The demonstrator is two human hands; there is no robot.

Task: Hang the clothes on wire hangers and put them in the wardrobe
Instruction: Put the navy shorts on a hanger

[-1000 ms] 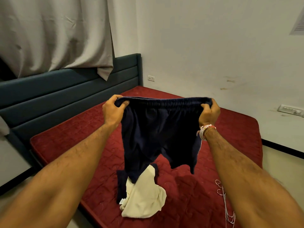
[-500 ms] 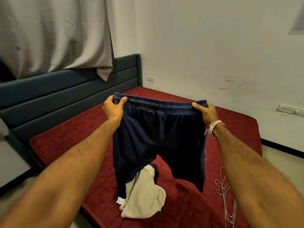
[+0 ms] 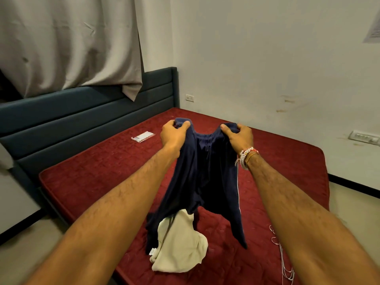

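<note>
Closer together than before, your left hand (image 3: 174,134) and right hand (image 3: 239,135) each grip the waistband of the blue shorts (image 3: 205,182), mid-frame. Low down, the wire hangers (image 3: 284,264) and white cloth (image 3: 181,249) lie on the red bed (image 3: 102,171). Nothing is hung yet; no wardrobe shows

A dark red quilted mattress (image 3: 102,171) lies against a padded teal headboard (image 3: 82,112). A crumpled cream garment (image 3: 181,247) lies close to the mattress's near edge. White wire hangers (image 3: 284,264) lie toward its near right corner. A small flat packet (image 3: 143,136) lies near the headboard.
</note>
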